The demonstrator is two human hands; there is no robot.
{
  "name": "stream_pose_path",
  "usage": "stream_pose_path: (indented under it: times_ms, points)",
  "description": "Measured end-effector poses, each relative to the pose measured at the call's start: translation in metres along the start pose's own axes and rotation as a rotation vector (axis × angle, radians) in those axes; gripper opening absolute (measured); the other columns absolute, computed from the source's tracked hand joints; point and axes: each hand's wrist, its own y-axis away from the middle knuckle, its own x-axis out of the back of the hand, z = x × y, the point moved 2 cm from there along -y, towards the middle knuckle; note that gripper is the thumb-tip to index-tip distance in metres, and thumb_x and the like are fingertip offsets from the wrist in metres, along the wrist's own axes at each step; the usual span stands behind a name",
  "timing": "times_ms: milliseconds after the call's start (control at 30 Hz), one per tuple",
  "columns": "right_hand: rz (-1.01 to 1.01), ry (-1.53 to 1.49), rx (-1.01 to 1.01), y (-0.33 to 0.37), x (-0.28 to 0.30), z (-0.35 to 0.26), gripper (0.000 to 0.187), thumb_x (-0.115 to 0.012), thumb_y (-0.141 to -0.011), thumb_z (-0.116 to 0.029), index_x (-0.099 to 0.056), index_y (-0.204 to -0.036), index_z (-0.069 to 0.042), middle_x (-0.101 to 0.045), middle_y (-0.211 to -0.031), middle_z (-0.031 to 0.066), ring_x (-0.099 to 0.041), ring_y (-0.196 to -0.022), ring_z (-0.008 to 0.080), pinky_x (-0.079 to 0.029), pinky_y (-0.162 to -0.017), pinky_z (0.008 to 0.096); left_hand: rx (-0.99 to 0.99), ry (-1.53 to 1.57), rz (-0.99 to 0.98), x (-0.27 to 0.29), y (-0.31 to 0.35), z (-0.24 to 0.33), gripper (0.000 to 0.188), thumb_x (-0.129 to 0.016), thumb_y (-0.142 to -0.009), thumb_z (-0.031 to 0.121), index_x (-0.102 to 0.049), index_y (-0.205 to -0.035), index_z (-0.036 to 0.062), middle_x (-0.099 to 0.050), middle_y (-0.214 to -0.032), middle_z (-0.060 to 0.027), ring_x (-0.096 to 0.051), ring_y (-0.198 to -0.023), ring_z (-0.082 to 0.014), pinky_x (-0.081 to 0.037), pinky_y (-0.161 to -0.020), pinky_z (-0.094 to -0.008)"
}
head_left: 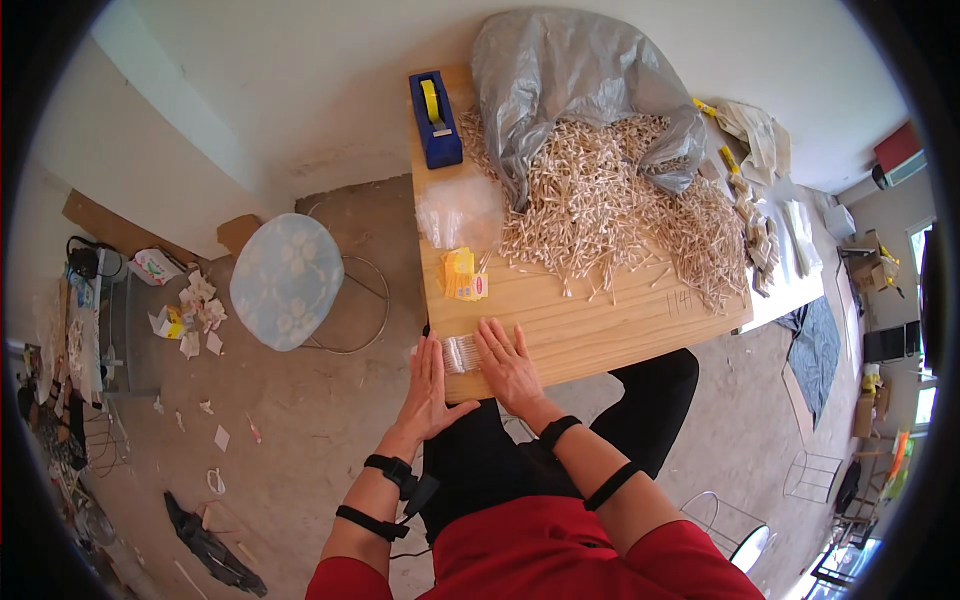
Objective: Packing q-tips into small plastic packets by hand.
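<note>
At the near left corner of the wooden table (590, 340) lies a small clear packet of cotton swabs (460, 354), between my two hands. My left hand (428, 392) stands along its left side at the table edge, fingers stretched out and thumb apart. My right hand (510, 368) rests flat on the tabletop, its fingertips at the packet's right side. Neither hand is wrapped round it. Beyond the packet are several yellow and white printed cards (463, 277) and a stack of clear plastic bags (458, 212). Loose cotton swabs (590, 205) form a large heap farther back.
A grey plastic bag (570, 65) covers the heap's back. A blue tape dispenser (436, 125) with yellow tape stands at the far left corner. Left of the table is a stool with a pale blue cover (287, 282). Paper scraps (203, 305) litter the floor. A white table (790, 270) adjoins on the right.
</note>
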Motion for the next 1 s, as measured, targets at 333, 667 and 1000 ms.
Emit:
stream_pose_path:
  times_ms: [333, 667, 1000]
  points:
    - [0.002, 0.005, -0.009, -0.005, -0.007, -0.013, 0.061, -0.052, -0.096, -0.021, -0.034, -0.151, -0.002, -0.029, -0.161, 0.0129, -0.021, -0.151, 0.0274, -0.010, -0.122, 0.0514, 0.001, 0.047, -0.008, 0.002, 0.000, 0.001, 0.139, -0.086, -0.069, 0.048, 0.011, -0.154, -0.0009, 0.003, -0.162, -0.0263, 0.000, -0.150, -0.0448, -0.008, -0.122, -0.0553]
    - [0.028, -0.020, 0.007, -0.007, -0.006, -0.021, 0.058, -0.050, -0.095, -0.018, -0.037, -0.149, -0.001, -0.031, -0.159, 0.0149, -0.022, -0.151, 0.0281, -0.011, -0.122, 0.0519, 0.139, -0.212, -0.036, 0.004, -0.007, 0.022, 0.134, -0.089, -0.061, 0.045, -0.006, -0.154, -0.0044, -0.006, -0.163, -0.0240, -0.004, -0.152, -0.0400, -0.007, -0.121, -0.0574]
    - [0.411, -0.436, -0.230, 0.012, 0.014, 0.011, 0.047, -0.047, -0.098, -0.005, -0.043, -0.143, 0.002, -0.037, -0.154, 0.0217, -0.032, -0.145, 0.0356, -0.024, -0.119, 0.0475, 0.230, -0.216, -0.037, 0.011, -0.001, 0.031, 0.119, -0.082, -0.074, 0.045, -0.010, -0.154, -0.0052, -0.010, -0.162, -0.0253, -0.006, -0.152, -0.0396, -0.006, -0.120, -0.0579]
